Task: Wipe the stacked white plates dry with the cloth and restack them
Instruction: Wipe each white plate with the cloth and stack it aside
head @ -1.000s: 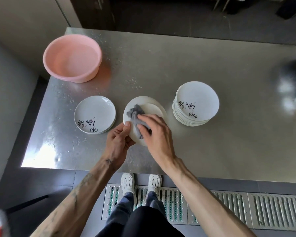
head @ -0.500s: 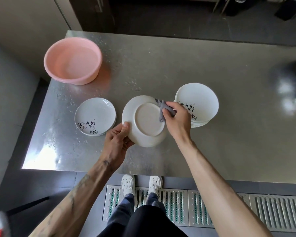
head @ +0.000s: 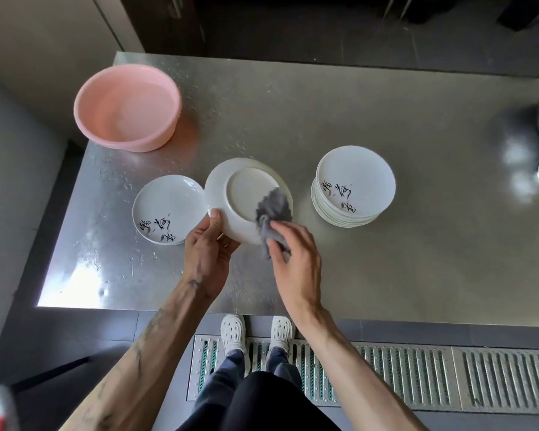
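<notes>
A: How far along is the job?
B: Early, I judge. Left of centre a low pile (head: 168, 209) lies face up, one plate or two, I cannot tell. It looks like the dried restack. Right of centre a tall stack (head: 355, 185) stands, likely all yet to be wiped.
A: And the plate in hand?
B: The plate (head: 246, 194) is mid-frame between the two, bottom up and seemingly lifted off the table (head: 386, 259), its foot ring showing. The left hand (head: 207, 253) pinches its lower-left rim, thumb on top. The right hand (head: 296, 262) grips a bunched grey cloth (head: 273, 213) and presses it on the plate's lower-right underside.
A: How do the plates look?
B: White, shallow, glossy, with dark brush script near the lower edge of each face. Any wet on them is too fine to see, though droplets speck the table near the pink basin (head: 126, 107) at upper left.
A: What remains?
B: Finishing this one, setting it on the low pile, then the whole tall stack.
</notes>
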